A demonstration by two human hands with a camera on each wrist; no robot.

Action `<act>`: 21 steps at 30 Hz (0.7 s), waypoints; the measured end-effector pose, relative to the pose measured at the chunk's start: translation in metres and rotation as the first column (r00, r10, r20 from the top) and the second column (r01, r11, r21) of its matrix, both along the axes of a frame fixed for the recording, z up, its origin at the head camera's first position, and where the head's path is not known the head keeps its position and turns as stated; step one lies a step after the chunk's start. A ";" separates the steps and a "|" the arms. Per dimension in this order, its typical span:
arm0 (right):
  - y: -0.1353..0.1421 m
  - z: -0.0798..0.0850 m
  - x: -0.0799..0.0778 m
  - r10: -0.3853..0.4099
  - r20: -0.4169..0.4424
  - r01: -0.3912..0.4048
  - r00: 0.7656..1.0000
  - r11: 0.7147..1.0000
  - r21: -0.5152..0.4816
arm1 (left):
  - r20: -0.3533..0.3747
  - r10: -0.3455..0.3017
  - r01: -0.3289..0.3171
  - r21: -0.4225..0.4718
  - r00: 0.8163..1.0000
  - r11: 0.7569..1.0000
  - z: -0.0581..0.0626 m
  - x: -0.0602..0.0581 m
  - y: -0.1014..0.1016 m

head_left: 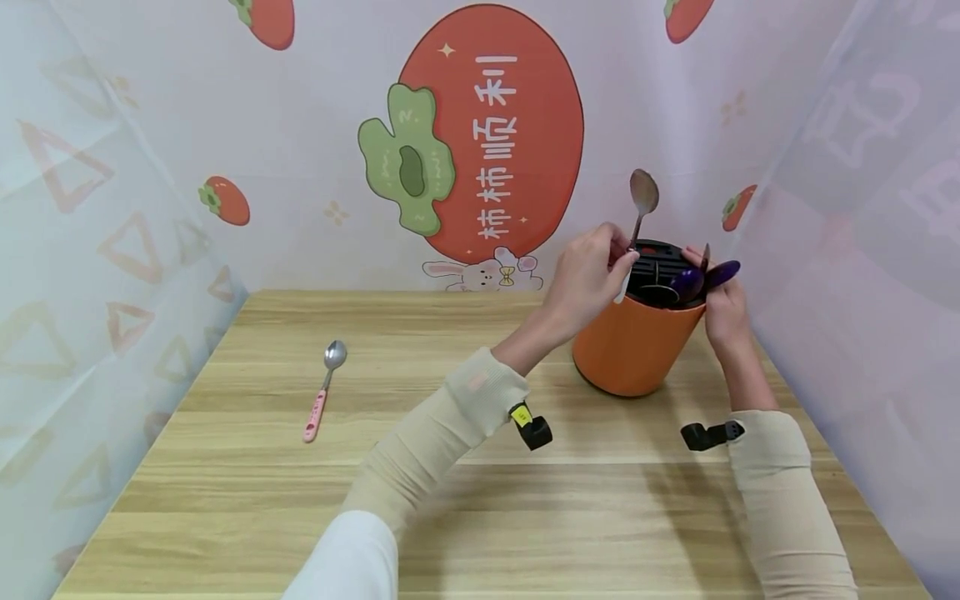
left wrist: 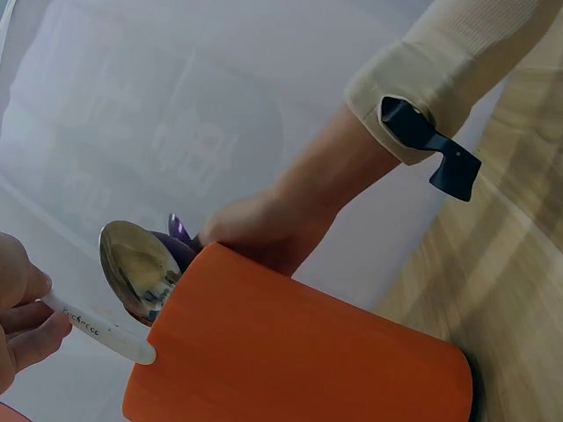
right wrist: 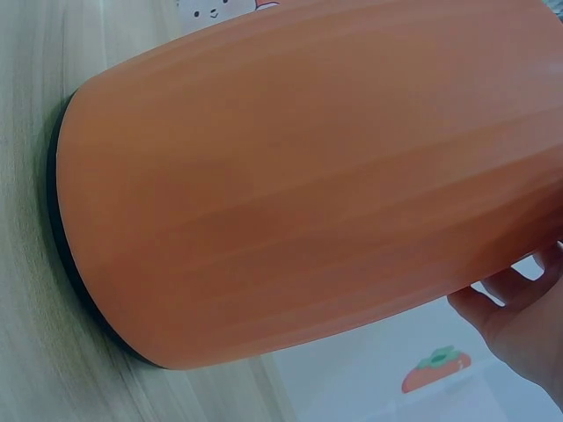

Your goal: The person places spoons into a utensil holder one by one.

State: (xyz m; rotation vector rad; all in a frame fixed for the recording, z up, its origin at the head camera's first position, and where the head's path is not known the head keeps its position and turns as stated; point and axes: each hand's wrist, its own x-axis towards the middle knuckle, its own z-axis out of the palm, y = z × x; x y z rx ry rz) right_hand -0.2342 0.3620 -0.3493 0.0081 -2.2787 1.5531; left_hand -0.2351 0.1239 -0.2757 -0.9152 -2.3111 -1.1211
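Note:
My left hand [head_left: 581, 271] pinches a spoon [head_left: 644, 193] by its white handle [left wrist: 106, 334], bowl upward, at the left rim of an orange utensil holder [head_left: 633, 346]. In the left wrist view the handle's end overlaps the holder's rim. My right hand [head_left: 727, 317] grips the holder's far right side near the top, fingers against its wall in the right wrist view. Out of the holder's black slotted top [head_left: 660, 260] stick purple spoons [head_left: 686, 284] and a dark-rimmed round piece. A metal spoon bowl [left wrist: 139, 268] shows beside the rim in the left wrist view.
A metal spoon with a pink handle [head_left: 316, 415] lies on the left part of the wooden table [head_left: 450, 492]. A printed cloth [head_left: 315, 125] stands along the table's back and sides, close behind the holder.

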 end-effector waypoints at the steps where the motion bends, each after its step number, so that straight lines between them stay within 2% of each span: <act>1: 0.000 0.000 0.000 -0.003 -0.003 0.003 1.000 1.000 -0.002 | -0.004 0.001 -0.001 0.000 1.000 1.000 0.002 -0.001 0.002; 8: -0.002 0.002 0.000 -0.002 -0.021 0.002 1.000 1.000 -0.013 | 0.038 0.011 -0.009 -0.047 0.999 0.999 0.018 -0.006 0.009; 12: -0.003 0.002 -0.001 -0.005 -0.024 0.004 1.000 1.000 -0.015 | 0.039 -0.001 0.002 -0.043 0.999 0.999 0.022 -0.009 0.012; 16: -0.004 0.002 -0.001 -0.010 -0.029 0.010 1.000 1.000 -0.006 | 0.028 -0.013 0.014 -0.048 1.000 0.999 0.020 -0.013 0.018; 21: -0.005 0.001 -0.001 -0.019 -0.036 0.018 0.999 1.000 -0.009 | 0.011 -0.033 0.034 -0.078 0.999 0.996 0.009 -0.017 0.025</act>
